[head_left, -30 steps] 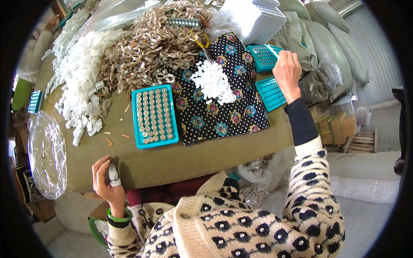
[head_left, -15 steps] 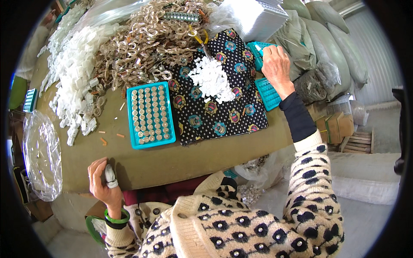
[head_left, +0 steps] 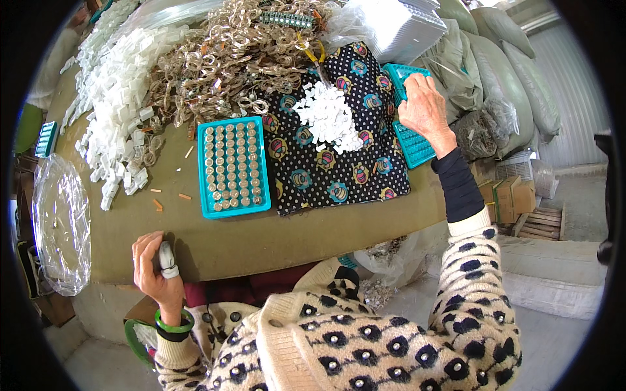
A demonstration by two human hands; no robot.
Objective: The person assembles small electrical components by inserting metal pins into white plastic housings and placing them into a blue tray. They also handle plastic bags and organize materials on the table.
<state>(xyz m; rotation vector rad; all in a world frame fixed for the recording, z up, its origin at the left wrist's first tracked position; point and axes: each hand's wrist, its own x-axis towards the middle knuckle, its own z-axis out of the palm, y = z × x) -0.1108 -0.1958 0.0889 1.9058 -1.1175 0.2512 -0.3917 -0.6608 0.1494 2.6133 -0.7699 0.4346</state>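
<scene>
My right hand (head_left: pixel 425 112) is over the teal trays at the right, its fingers curled and pressed together. Whatever they grip is hidden behind the knuckles. One teal tray (head_left: pixel 399 73) shows beyond the fingers, and another, with rows of small slots (head_left: pixel 417 153), lies beside the wrist. At the table's front left edge rests my left hand (head_left: pixel 153 270), empty, the thumb in a pale wrap (head_left: pixel 168 259) held apart from the fingers. A teal tray (head_left: pixel 203 163) filled with rows of round metallic pieces (head_left: pixel 231 166) sits ahead of it.
A dotted cloth (head_left: pixel 306 186) carries a heap of white chips (head_left: pixel 329 120) and yellow-handled scissors (head_left: pixel 315 53). Coiled clear cords (head_left: pixel 222 62) and translucent white pieces (head_left: pixel 117 107) are piled at the back and left. White stacked trays (head_left: pixel 398 32) and sacks (head_left: pixel 499 72) stand at the right.
My right hand has shifted slightly toward me and right; the white stick-like thing seen in its fingers no longer shows. My left hand stays nearly still. The view has shifted a little.
</scene>
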